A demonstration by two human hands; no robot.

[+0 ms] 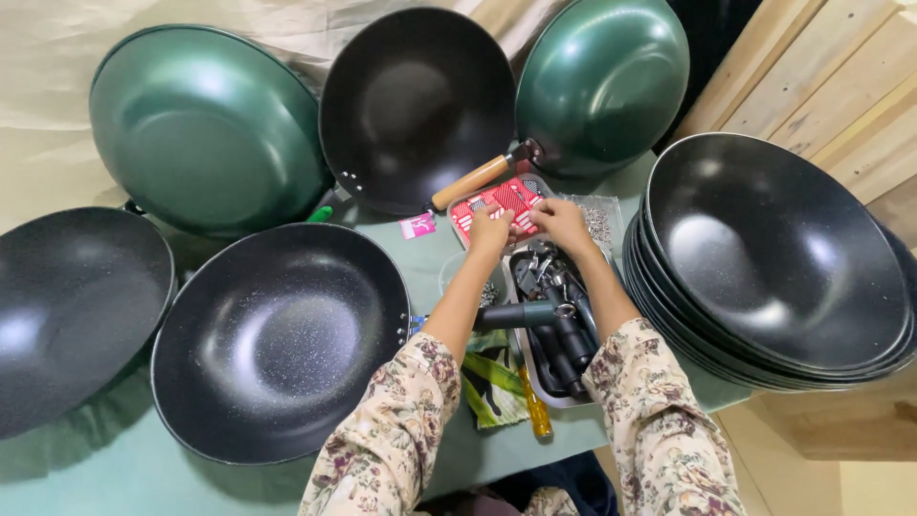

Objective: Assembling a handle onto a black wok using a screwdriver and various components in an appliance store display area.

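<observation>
Both hands, left hand [489, 232] and right hand [562, 222], pinch the red parts card [497, 205] by its near edge; it looks light, thin, slightly bendy, best held at its edges.

We see two arms in long, loose sleeves. The left sleeve [382, 449] and the right sleeve [659, 420] are cream with lots of small flowers in red, brown and green. Our left hand [489, 232] and right hand [562, 225] are bare.
</observation>
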